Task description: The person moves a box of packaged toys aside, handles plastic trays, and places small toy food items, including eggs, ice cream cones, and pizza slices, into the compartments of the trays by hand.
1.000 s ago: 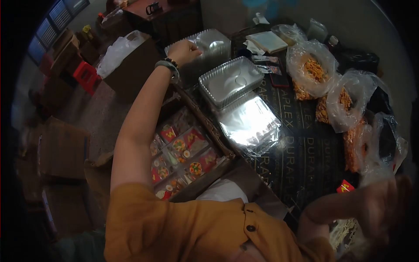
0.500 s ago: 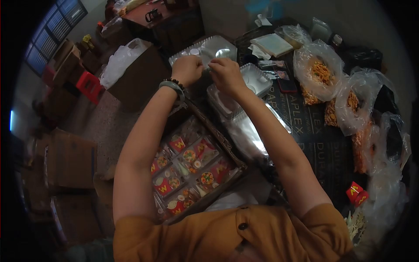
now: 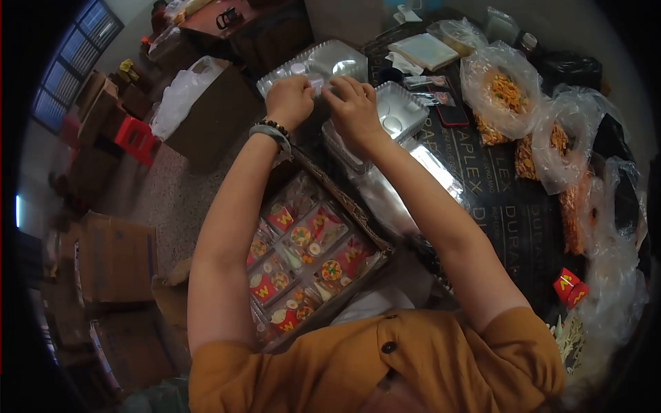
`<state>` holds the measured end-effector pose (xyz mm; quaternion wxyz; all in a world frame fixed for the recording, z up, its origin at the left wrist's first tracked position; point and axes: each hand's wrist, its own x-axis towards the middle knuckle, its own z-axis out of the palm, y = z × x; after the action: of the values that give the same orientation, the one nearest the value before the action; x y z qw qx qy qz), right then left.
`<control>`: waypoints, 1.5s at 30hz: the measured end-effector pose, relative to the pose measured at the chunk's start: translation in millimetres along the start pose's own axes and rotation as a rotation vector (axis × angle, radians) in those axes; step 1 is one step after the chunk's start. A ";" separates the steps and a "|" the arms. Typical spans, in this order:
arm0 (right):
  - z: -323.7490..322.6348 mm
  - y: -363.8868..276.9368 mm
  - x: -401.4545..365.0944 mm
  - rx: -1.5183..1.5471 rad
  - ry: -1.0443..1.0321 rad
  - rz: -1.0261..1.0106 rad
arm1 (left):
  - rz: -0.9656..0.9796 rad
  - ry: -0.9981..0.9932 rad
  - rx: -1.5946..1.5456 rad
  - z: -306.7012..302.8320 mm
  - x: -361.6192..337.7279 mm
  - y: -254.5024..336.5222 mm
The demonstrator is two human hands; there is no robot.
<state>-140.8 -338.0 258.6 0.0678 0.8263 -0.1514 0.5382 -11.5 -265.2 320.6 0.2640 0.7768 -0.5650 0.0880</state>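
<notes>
My left hand point(image 3: 289, 102), with a bead bracelet and a bangle at the wrist, has its fingers curled together beside the clear plastic tray point(image 3: 329, 60). Just right of it my right hand point(image 3: 352, 110) is bent in a pinch, fingertips close to the left ones. Whatever lies between the fingertips is too small and dim to make out. Another clear tray point(image 3: 399, 113) is behind the right hand. Below the hands a cardboard box point(image 3: 359, 226) holds several small clear packs point(image 3: 301, 237) with red, orange and green pieces.
Plastic bags of orange pieces point(image 3: 506, 93) stand along the right of the dark table point(image 3: 492, 179), near a phone point(image 3: 452, 113). Two red pieces point(image 3: 570, 288) lie lower right. A carton with a white bag point(image 3: 182, 100), a red stool point(image 3: 136, 140) and stacked cartons point(image 3: 118, 258) are at left.
The view has shifted a little. My hands stay close together by the clear tray, and the right hand's fingers are slightly more spread over their grip.
</notes>
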 end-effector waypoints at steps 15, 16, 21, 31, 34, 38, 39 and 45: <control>-114.4 27.9 -2.3 1.457 0.147 1.304 | -0.257 -0.198 -1.566 -40.9 -58.9 54.9; -135.2 32.8 -13.6 1.617 0.136 1.340 | -0.257 -0.366 -1.730 -27.7 -70.8 66.4; -236.4 49.0 -70.1 1.635 0.355 1.263 | -0.344 -0.412 -1.485 22.2 -115.4 138.5; -319.2 20.4 -147.2 1.054 0.510 1.073 | 0.009 -0.094 -1.523 73.2 -188.9 339.7; -334.5 21.5 -162.4 1.219 0.641 1.220 | -0.032 -0.176 -1.619 78.5 -200.7 359.2; -353.7 15.3 -164.2 1.350 0.691 1.255 | -0.081 -0.319 -1.738 79.0 -205.5 371.1; -355.9 15.5 -165.7 1.359 0.700 1.267 | -0.100 -0.351 -1.753 78.1 -206.2 373.6; -367.5 14.9 -166.3 1.481 0.743 1.251 | -0.100 -0.350 -1.707 80.6 -206.0 383.1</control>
<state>-527.2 -221.5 257.8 -0.7058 0.2170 -0.1541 0.6565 -449.9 -220.2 281.9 0.6686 0.3399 -0.4358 -0.4975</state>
